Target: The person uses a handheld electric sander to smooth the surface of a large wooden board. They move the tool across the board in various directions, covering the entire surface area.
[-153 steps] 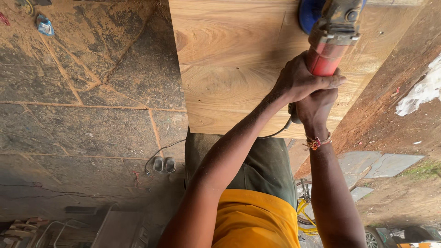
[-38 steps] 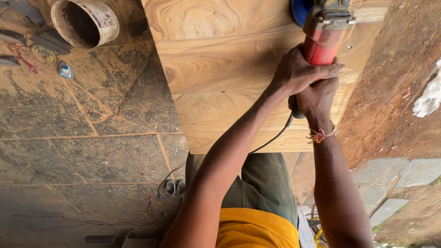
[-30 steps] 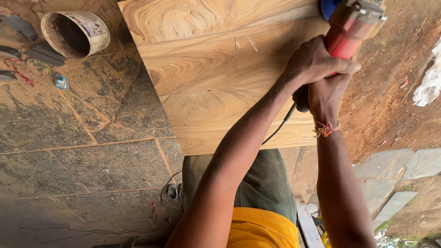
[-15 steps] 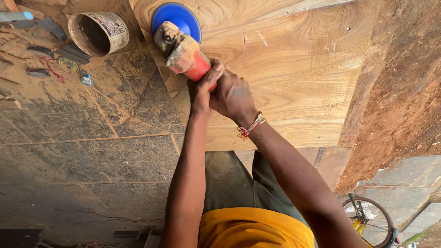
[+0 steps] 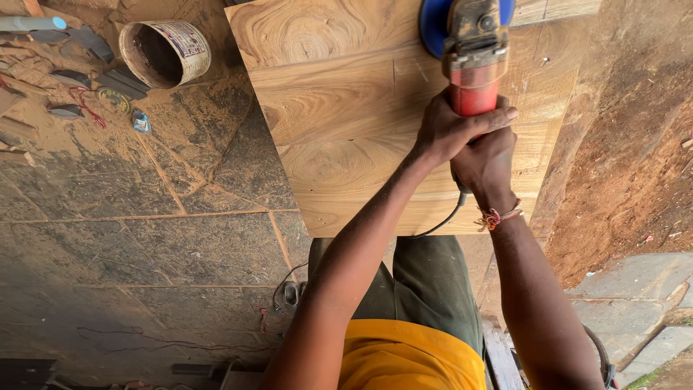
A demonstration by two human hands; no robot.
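Both hands, left hand (image 5: 451, 130) and right hand (image 5: 485, 166), grip the red sander (image 5: 473, 65), now shifted from the wooden panel (image 5: 346, 137)'s left edge to its far right corner.

A: Where can I pass?
B: I see bare wooden panel (image 5: 339, 137) left of the sander (image 5: 473, 50).
A: What blocks?
B: My left hand (image 5: 451, 130) and right hand (image 5: 485, 162) fill its handle; the bucket (image 5: 164, 52) stands off-panel.
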